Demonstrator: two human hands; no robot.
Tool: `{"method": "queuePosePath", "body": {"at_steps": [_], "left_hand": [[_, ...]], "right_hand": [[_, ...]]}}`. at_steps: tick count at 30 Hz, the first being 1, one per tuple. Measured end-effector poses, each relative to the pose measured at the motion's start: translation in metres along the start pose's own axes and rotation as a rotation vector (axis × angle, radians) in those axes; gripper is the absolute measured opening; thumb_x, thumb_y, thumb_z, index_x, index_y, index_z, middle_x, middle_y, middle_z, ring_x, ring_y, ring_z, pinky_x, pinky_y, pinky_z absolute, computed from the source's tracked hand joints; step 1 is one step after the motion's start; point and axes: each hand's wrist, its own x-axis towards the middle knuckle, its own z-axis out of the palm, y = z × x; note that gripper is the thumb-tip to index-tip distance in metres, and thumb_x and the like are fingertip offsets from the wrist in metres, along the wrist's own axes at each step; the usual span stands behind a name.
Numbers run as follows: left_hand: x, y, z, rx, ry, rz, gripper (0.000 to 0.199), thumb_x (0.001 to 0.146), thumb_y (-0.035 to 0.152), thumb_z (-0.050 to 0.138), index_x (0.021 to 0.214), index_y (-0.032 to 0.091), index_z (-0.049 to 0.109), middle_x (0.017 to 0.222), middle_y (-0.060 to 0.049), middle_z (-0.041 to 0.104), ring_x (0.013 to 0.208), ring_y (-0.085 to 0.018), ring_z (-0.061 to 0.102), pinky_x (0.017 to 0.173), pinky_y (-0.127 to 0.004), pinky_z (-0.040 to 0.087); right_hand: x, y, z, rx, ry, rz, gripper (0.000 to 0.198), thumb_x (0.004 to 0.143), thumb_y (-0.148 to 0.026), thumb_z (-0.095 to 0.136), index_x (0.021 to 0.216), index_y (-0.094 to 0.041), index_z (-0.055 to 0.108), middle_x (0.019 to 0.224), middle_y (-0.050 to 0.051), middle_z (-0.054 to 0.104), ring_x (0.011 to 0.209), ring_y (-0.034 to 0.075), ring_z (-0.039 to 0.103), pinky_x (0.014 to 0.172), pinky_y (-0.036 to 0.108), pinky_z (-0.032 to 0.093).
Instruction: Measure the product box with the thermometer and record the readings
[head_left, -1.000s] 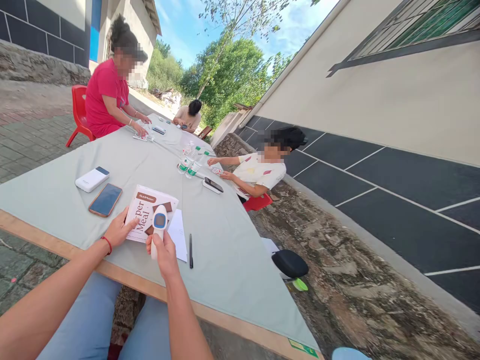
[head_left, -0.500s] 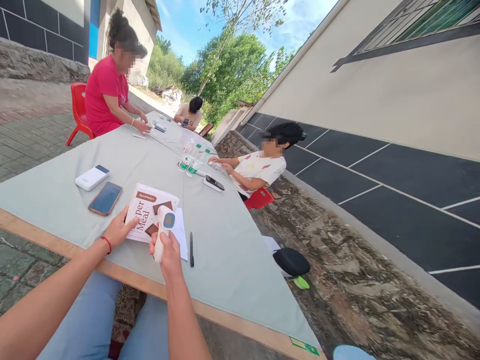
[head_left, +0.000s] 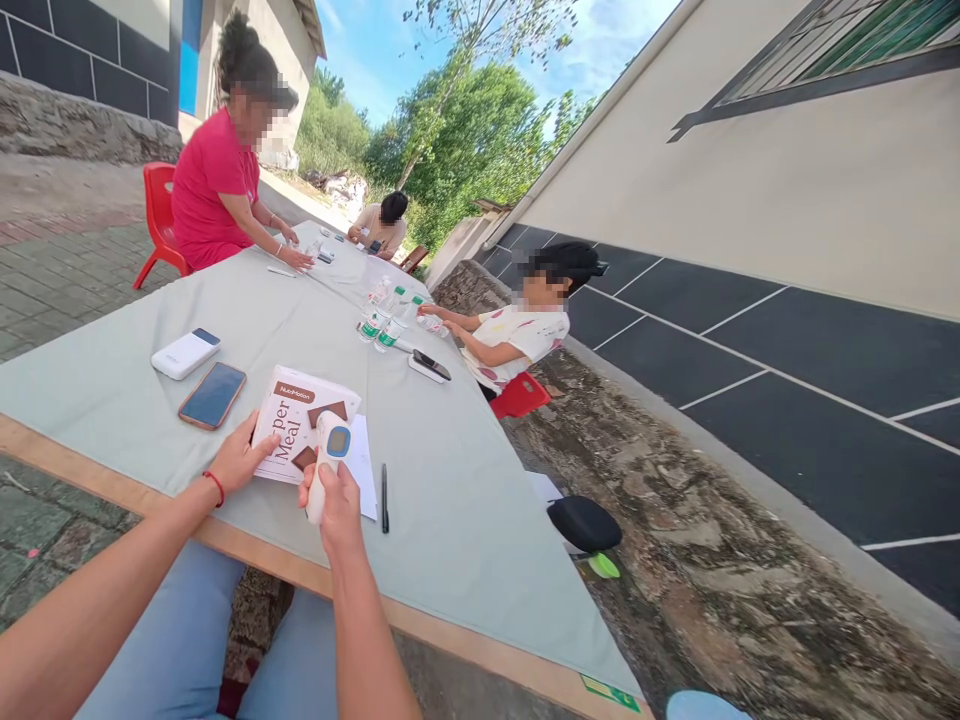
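My left hand grips the left edge of a white and brown box printed "NutriMotion" and "Meal", its thumb on the front face. In my right hand is a white handheld infrared thermometer with a small grey-blue screen, held upright with its head over the right part of the box. Part of the box's print is hidden behind my left hand and the thermometer. White paper lies partly under the box, and a black pen rests just right of it.
On the grey-green tablecloth lie a phone and a white power bank to the left. Farther off stand water bottles near a dark phone. Several people sit around the table. A black case is beyond the right edge.
My hands, the box and the thermometer have hardly moved. Across the table, the hands of the person in pink and of the person at the right have shifted slightly.
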Motion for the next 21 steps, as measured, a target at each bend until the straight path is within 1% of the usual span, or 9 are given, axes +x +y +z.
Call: {"method": "queuePosePath", "body": {"at_steps": [6,14,18,21], "left_hand": [[0.000,-0.002,0.001,0.018,0.004,0.004,0.057,0.088,0.056,0.049,0.130,0.018,0.050,0.124,-0.010,0.063,0.108,-0.027,0.059,0.094,-0.040,0.046],[0.000,-0.001,-0.001,0.035,0.002,-0.029,0.057,0.085,0.057,0.051,0.127,0.018,0.052,0.123,-0.009,0.064,0.108,-0.030,0.060,0.091,-0.041,0.047],[0.001,-0.002,0.001,0.052,0.024,-0.015,0.057,0.085,0.057,0.050,0.126,0.018,0.054,0.122,-0.010,0.063,0.108,-0.029,0.058,0.094,-0.042,0.046],[0.003,-0.003,0.000,0.150,0.070,-0.009,0.058,0.083,0.061,0.050,0.117,0.016,0.061,0.113,-0.012,0.065,0.106,-0.031,0.056,0.095,-0.045,0.044]], "right_hand": [[-0.001,0.001,-0.001,0.031,-0.031,-0.001,0.034,0.075,-0.049,0.064,0.086,-0.021,0.050,0.063,-0.006,0.052,0.045,0.009,0.048,0.047,0.024,0.037],[-0.002,-0.001,0.000,0.009,-0.021,0.006,0.035,0.074,-0.051,0.063,0.085,-0.020,0.051,0.061,-0.006,0.051,0.044,0.009,0.046,0.046,0.024,0.036],[-0.007,-0.010,0.002,-0.022,-0.009,0.010,0.033,0.075,-0.050,0.061,0.085,-0.020,0.051,0.061,-0.006,0.052,0.043,0.009,0.046,0.045,0.024,0.036],[-0.016,-0.025,0.001,-0.059,0.036,-0.030,0.032,0.077,-0.050,0.060,0.084,-0.021,0.051,0.061,-0.005,0.052,0.045,0.010,0.046,0.046,0.024,0.037]]}}
